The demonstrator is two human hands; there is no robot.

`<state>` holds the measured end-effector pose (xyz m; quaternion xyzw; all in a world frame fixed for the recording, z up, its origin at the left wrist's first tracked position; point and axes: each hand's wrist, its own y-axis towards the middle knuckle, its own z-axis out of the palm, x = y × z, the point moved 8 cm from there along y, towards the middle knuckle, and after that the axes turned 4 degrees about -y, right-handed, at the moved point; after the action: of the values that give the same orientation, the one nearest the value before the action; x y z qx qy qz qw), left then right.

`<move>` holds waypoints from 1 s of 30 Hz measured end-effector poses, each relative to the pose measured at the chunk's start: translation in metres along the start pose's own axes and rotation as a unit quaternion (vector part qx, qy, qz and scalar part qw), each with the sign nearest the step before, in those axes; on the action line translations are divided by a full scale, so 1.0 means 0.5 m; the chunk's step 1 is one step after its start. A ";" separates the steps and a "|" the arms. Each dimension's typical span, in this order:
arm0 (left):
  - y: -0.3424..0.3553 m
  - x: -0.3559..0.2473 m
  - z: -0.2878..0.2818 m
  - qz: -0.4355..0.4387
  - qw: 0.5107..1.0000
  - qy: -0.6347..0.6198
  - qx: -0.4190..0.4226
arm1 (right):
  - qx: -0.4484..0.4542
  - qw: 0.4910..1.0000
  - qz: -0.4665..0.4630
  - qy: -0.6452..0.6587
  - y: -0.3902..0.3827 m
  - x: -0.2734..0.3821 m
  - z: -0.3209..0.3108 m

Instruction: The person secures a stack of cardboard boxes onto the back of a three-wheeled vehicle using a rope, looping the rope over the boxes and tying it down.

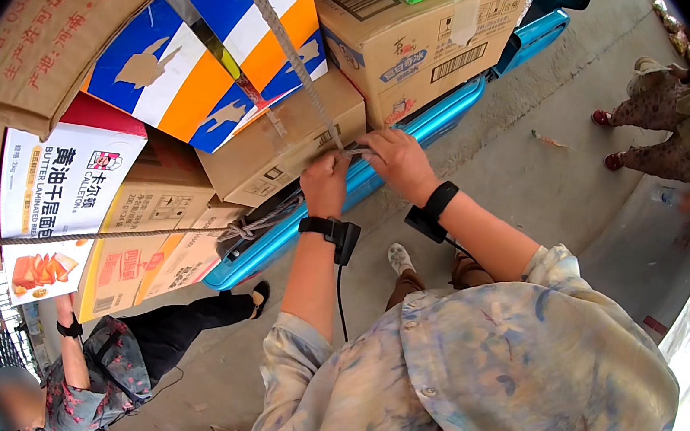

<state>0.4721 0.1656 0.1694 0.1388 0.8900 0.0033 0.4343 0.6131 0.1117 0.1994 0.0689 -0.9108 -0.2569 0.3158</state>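
Observation:
A grey rope [294, 59] runs taut down over the stacked cartons to a blue metal rail [441, 110], the side edge of a loaded cart. My left hand [325, 181] is closed around the rope close to that rail. Beside it, my right hand [401, 164] pinches a loop of the same rope against the rail's top. The hands almost meet, and their fingers partly hide how the rope passes round the rail. Left of my hands, another rope is tied in a knot [246, 229] by the rail.
Stacked cartons include a blue, white and orange striped box [210, 45], a brown carton [421, 38] and a white printed box [60, 195]. A co-worker [112, 359] at lower left reaches toward the white box. Another person [680, 120] stands at upper right on the concrete floor [533, 179].

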 end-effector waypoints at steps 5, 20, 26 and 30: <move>-0.005 0.015 -0.004 0.052 0.997 0.059 0.016 | -0.032 0.998 -0.053 0.009 0.031 0.032 -0.028; -0.016 -0.021 -0.019 0.053 0.997 0.019 -0.044 | -0.047 0.895 0.278 0.346 -0.078 -0.150 0.138; -0.015 -0.039 -0.018 0.009 0.999 0.004 0.031 | -0.030 0.813 0.293 0.502 -0.082 -0.122 0.190; -0.025 -0.049 -0.022 0.044 0.999 0.003 -0.030 | -0.041 0.804 0.297 0.514 -0.100 -0.080 0.208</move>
<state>0.4747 0.1486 0.1938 0.1651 0.8838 0.0498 0.4350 0.5793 0.1245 0.0831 -0.0959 -0.5794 -0.1151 0.8011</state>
